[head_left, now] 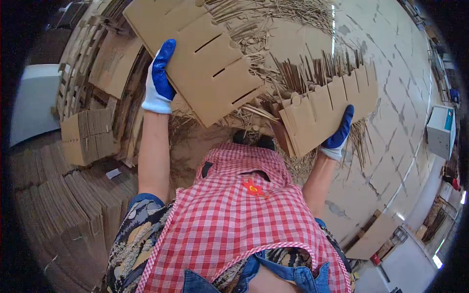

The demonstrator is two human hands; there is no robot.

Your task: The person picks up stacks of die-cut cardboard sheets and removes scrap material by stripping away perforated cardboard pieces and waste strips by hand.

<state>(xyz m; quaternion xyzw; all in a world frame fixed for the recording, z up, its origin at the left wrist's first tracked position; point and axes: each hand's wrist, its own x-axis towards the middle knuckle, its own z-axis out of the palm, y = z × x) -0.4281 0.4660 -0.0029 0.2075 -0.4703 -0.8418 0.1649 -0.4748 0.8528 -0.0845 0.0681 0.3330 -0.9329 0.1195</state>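
Note:
My left hand (162, 78), in a blue and white glove, grips the lower left edge of a large slotted cardboard sheet (205, 58) held up at the upper left. On the right, my right hand (340, 134), gloved the same way, holds a stack of slotted cardboard pieces (332, 102) by its lower edge. Its fingers lie along the face of the stack. The two lots of cardboard are apart. Thin cardboard strips (317, 68) stick up behind the right stack.
Cardboard scraps (298, 12) litter the floor ahead. Bundled cardboard (88, 136) and tall stacks of sheets (68, 215) stand at the left, near wooden pallets (78, 53). A white box (440, 132) is at the far right.

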